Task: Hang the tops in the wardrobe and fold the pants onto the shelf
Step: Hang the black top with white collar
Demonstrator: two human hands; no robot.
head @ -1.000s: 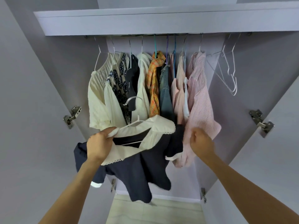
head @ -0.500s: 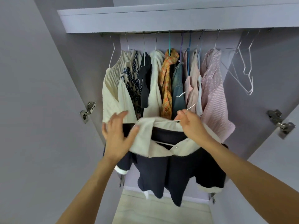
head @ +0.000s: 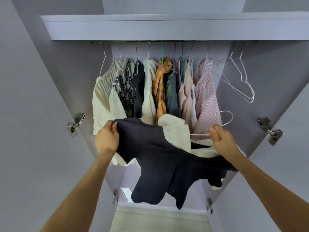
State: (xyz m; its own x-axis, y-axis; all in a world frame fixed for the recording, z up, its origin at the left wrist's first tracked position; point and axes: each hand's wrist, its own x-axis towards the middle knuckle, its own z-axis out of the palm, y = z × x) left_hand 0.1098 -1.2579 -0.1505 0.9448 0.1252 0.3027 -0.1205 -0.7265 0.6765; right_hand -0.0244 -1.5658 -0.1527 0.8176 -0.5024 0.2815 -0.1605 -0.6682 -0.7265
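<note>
A navy top (head: 167,158) with a cream collar (head: 175,129) hangs spread between my hands in front of the open wardrobe. My left hand (head: 107,138) grips the top's dark fabric at its left edge. My right hand (head: 220,138) grips a white wire hanger (head: 224,119) that sits inside the top, its hook pointing up and right. Several tops (head: 150,91) hang on the rail (head: 167,41) behind.
Empty white wire hangers (head: 240,81) hang at the rail's right end. A lilac shelf (head: 167,29) runs above the rail. The wardrobe doors stand open on both sides, with metal hinges (head: 76,122) on the left and hinges (head: 269,128) on the right. Pale floor (head: 158,220) shows below.
My left hand has shifted from the cream collar to the dark fabric at the left. My right hand moved right with the hanger, whose hook now sticks out to the right.
</note>
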